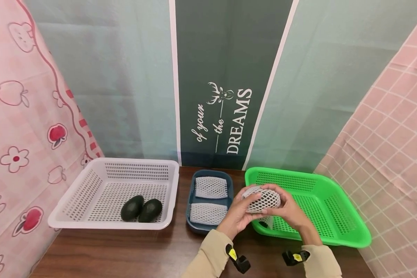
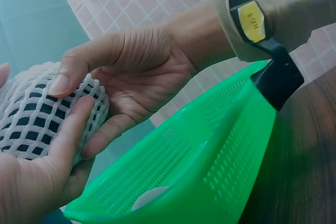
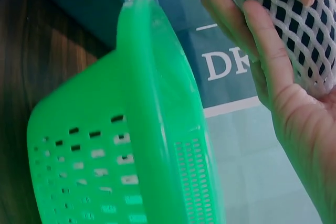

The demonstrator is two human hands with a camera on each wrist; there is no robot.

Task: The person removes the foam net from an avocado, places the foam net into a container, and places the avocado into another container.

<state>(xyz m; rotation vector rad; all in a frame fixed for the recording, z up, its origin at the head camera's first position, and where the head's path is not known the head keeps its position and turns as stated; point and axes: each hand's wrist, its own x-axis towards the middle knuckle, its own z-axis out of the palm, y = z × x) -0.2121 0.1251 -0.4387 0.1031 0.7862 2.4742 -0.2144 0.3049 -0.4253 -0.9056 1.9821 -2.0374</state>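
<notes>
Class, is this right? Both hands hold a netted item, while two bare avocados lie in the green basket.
No: the two bare avocados lie in the white basket, as the head view shows. Both hands do hold the netted item.

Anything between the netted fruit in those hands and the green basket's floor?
Nothing visible blocks the netted fruit from the middle of the green basket; toward the basket's near left corner, another netted piece already lies.

Bare avocados (image 1: 132,208): two. Netted fruit (image 1: 269,200): one held, one partly hidden. Foam nets (image 1: 211,187) showing: two. Baskets (image 1: 114,225): two. Tray (image 1: 212,201): one.
</notes>
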